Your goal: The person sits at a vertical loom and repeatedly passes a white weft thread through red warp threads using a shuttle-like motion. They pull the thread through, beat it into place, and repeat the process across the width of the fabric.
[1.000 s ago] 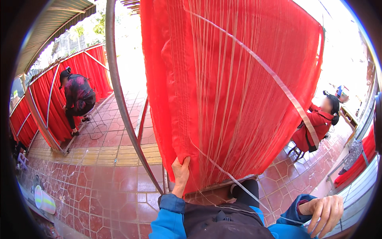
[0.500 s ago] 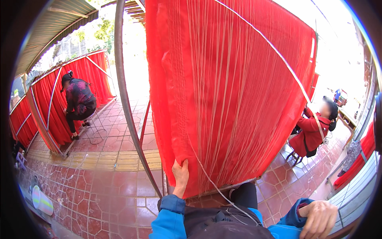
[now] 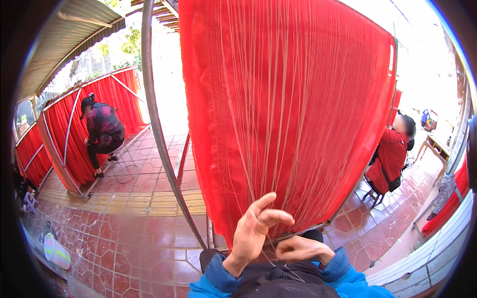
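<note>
While the bare left hand (image 3: 248, 242) stands raised with its index finger extended and a gap beside it, the bare right hand (image 3: 300, 248) is curled low to its right; whether it pinches a strand cannot be told. Just beyond both hands hangs the broad, bright red cloth sheet (image 3: 203, 104), its long pale threads (image 3: 278, 89) running down its front; contact with the left fingers is unclear. A grey metal pole (image 3: 155, 109) stands left. Farther off sit a red-jacketed person (image 3: 391, 158), right, and a dark-clothed person (image 3: 105, 124), left.
</note>
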The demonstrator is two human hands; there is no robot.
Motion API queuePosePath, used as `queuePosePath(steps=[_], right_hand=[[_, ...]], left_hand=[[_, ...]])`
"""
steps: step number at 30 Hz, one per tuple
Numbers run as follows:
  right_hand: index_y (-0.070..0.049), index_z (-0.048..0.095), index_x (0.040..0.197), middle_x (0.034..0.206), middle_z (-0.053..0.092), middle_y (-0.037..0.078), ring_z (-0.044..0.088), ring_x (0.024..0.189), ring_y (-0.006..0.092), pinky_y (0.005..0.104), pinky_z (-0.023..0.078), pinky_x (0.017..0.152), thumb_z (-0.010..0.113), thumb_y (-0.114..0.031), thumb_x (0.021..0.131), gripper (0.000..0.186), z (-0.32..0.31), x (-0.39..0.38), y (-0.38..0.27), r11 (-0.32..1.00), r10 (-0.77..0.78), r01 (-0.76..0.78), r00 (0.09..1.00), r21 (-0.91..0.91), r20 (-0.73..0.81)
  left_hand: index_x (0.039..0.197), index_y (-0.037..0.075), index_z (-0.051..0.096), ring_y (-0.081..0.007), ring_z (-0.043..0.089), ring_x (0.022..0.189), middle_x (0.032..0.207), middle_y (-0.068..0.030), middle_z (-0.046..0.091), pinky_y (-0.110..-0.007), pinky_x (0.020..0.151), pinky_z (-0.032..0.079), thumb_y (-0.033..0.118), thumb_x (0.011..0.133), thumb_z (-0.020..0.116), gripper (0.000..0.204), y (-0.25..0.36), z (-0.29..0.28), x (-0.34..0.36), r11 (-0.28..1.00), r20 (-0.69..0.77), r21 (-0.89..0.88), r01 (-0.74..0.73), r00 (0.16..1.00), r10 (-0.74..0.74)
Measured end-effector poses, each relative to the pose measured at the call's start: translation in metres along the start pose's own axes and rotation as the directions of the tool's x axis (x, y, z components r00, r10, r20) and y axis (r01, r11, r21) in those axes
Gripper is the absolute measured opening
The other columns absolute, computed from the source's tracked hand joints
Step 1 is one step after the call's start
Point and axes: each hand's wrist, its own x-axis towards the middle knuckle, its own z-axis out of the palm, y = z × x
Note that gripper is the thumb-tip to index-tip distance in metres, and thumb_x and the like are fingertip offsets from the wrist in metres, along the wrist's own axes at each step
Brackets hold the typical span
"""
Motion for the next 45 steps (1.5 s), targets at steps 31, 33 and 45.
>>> queuePosePath(steps=[31,33,45], right_hand=[[-0.003,0.064,0.095,0.071,0.062,0.002,0.057,0.060,0.0094,0.0241,0.047,0.057,0.051,-0.026,0.096,0.026,0.029,0.169,0.128,0.979,-0.065,0.082,0.993,0.184,-0.097],[-0.004,0.065,0.094,0.071,0.062,0.002,0.057,0.061,0.0095,0.0242,0.047,0.058,0.051,-0.026,0.096,0.026,0.028,0.167,0.128,0.976,-0.085,0.105,0.991,0.193,-0.107],[-0.001,0.068,0.088,0.071,0.066,0.007,0.062,0.063,0.0126,0.0279,0.050,0.057,0.056,-0.017,0.089,0.020,0.025,0.185,0.228,0.942,0.258,-0.153,0.901,0.300,-0.348]], left_hand=[[0.131,0.000,0.045,-0.0135,0.056,0.047,0.069,-0.0099,0.065,-0.024,0.044,0.043,0.013,0.097,0.049,0.036,0.204,0.110,-0.053,0.374,0.694,0.398,-0.838,0.541,0.476],[0.131,0.000,0.045,-0.0137,0.056,0.046,0.069,-0.0102,0.065,-0.024,0.043,0.042,0.013,0.097,0.050,0.036,0.200,0.107,-0.048,0.397,0.718,0.366,-0.842,0.526,0.455],[0.109,-0.002,0.064,-0.0129,0.062,0.068,0.076,-0.0075,0.066,-0.026,0.065,0.051,0.000,0.091,0.053,0.021,-0.032,-0.050,-0.062,0.598,-0.323,0.688,0.412,0.911,-0.257]])
